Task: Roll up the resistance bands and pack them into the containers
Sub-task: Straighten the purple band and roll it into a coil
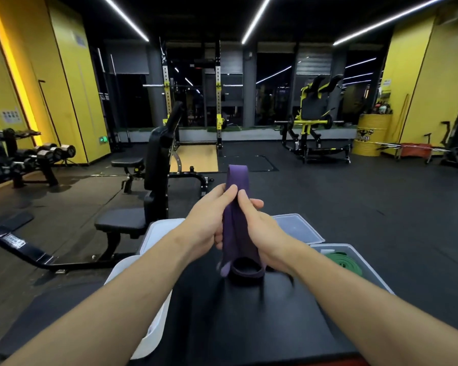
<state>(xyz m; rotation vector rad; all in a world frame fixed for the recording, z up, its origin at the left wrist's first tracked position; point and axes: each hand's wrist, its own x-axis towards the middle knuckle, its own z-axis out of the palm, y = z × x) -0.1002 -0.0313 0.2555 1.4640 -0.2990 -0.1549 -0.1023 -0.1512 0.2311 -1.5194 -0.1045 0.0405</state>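
1. Pad, black, lies nearest, under both forearms; the lower loop of the purple band hangs just above it.
2. The band stands upright, with its long axis vertical. The left hand and the right hand both clamp its middle and are equally near.
3. A white container sits at left. The right container holds a green band.
4. Beyond are a lid and a gym bench. I judge that nothing blocks the rolling.
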